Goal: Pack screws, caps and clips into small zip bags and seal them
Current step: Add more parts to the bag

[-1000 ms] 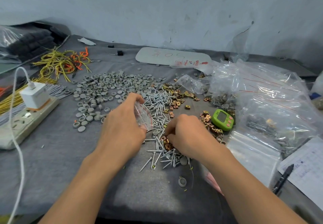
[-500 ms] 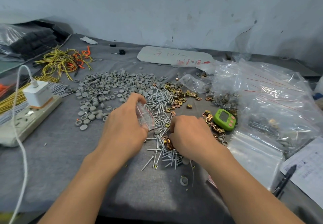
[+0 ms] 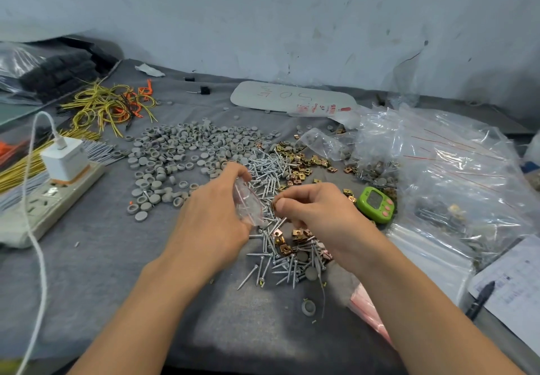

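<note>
My left hand point(image 3: 213, 222) holds a small zip bag point(image 3: 248, 203) by its mouth, thumb and fingers pinching the film so the red-lined opening faces right; bag hangs just above the screws point(image 3: 267, 174) in mid tabletop point(image 3: 87, 272). Right hand point(image 3: 318, 216) is closed in a narrow pinch on what looks like a brass clip point(image 3: 274, 205), thumb on top, right beside the bag mouth, not in it yet afaict. Bag = thin, floppy, near weightless, slick film, collapses w/o support, so best hold is at the stiff zip strip, two sides pulled apart; grabbing lower just shuts the mouth. Clips point(image 3: 295, 158) = small stamped metal, stiff, light, sharp-ish edges, they snag each other, so pinch on the flat faces one at a time. Screws are thin, hard, roll a bit, pointed tips could poke the film, so prob. drop them head first and take by the shank. Caps point(image 3: 181, 152) = grey round plastic, light, smooth, spread left of the screws; edge pinch works. More loose clips and screws lie under my right wrist. Filled bags point(image 3: 455, 176) are piled to the right, green counter point(image 3: 377, 203) just beside them. Bag contents so far: can't tell, looks nearly empty.
</note>
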`<state>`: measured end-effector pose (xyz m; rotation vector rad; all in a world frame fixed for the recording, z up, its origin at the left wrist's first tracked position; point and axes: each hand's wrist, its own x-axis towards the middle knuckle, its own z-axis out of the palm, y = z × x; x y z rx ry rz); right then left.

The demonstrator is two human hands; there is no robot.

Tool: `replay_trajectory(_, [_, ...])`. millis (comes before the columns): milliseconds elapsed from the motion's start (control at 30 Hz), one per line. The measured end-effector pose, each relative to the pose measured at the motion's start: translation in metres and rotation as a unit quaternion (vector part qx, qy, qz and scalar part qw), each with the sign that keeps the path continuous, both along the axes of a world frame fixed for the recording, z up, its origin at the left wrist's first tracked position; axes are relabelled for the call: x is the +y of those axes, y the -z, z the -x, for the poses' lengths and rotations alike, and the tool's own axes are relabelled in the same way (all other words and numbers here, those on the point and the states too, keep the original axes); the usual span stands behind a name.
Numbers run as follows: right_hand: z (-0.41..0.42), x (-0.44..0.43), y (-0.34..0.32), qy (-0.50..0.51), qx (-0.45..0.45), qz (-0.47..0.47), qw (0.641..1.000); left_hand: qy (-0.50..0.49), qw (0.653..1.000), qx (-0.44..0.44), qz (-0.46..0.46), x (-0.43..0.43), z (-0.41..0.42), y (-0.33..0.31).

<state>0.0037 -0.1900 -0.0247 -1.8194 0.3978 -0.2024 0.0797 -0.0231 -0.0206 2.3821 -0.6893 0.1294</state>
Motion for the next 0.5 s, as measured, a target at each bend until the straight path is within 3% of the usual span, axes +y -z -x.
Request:
replay_trajectory(100, [-0.0002, 0.0031, 0.0011, -0.038, -0.017, -0.136, 0.99, 0.036, 0.999, 0.011, 0.0, -0.0028, 0.0057, -0.0014])
replay_trajectory(200, [-0.0002, 0.0037, -0.0005, -0.059, -0.015, -0.187, 0.981, 0.056, 0.998, 0.018, 0.004, -0.0044, 0.0089, -0.0035])
replay_trajectory(500, [-0.0042, 0.0113, 0.0005, -0.032, -0.025, -0.126, 0.991, 0.109, 0.994, 0.017, 0.029, -0.007, 0.0093, -0.0019])
